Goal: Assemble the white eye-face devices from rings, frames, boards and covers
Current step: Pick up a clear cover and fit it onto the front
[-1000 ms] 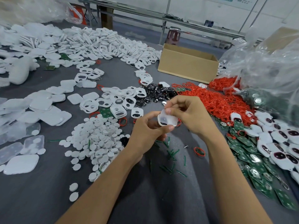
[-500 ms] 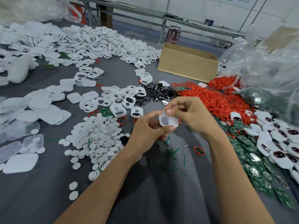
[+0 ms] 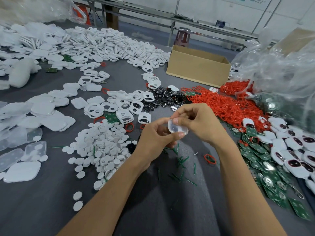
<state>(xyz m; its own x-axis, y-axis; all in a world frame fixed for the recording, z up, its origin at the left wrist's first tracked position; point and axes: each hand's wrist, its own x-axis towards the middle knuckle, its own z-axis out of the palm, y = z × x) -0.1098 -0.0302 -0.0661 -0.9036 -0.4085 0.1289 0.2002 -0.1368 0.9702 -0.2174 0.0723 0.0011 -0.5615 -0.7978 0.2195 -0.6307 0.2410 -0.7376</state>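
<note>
A small white device part (image 3: 176,128), translucent with a dark spot showing through, is held above the grey table at centre. My left hand (image 3: 156,135) pinches its lower edge with the thumb on top. My right hand (image 3: 196,123) grips its upper edge with curled fingers. Red rings (image 3: 226,106) lie heaped to the right. White eye-hole frames (image 3: 124,114) sit just beyond my hands. Green boards (image 3: 265,159) spread at the right. White covers (image 3: 51,120) lie at the left. Finished eye-face devices (image 3: 293,150) pile at the far right.
A heap of white round discs (image 3: 102,147) lies left of my hands. Black shiny pieces (image 3: 163,97) sit behind the frames. An open cardboard box (image 3: 197,65) stands at the back, clear plastic bags (image 3: 276,65) at right. Green slivers (image 3: 180,160) and one red ring (image 3: 210,159) lie near me.
Both hands keep hold of the white part. It has turned slightly between my fingers, and the right hand's fingers have shifted along its top edge.
</note>
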